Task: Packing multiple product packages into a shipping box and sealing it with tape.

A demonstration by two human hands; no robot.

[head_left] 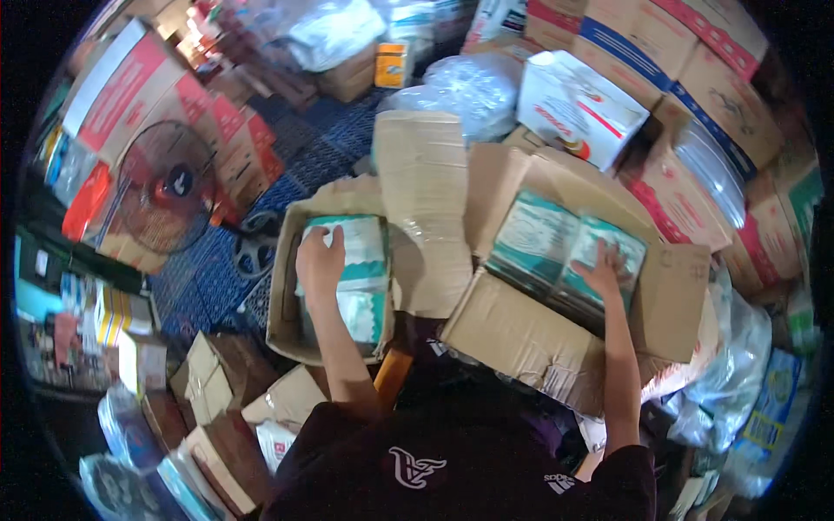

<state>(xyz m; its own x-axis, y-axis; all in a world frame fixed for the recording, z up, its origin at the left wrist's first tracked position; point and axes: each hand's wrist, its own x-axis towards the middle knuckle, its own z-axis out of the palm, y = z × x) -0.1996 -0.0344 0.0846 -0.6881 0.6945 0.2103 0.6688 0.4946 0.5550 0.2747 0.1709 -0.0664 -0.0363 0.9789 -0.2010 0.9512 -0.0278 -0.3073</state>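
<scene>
Your left hand (321, 260) is resting half-curled over green packs (365, 271) in the left box (285, 306); whether it is gripping, I cannot tell. Your right hand (607, 271) is lying splayed over another pack (627, 246) inside the right box (527, 334), apparently gripping nothing; slick wrapping could be causing slips.

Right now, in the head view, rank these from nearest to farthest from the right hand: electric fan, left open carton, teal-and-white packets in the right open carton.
1. Teal-and-white packets: in the right open carton, beneath the right hand.
2. Left open carton: across to the left.
3. Electric fan: farther left, past that carton.
</scene>
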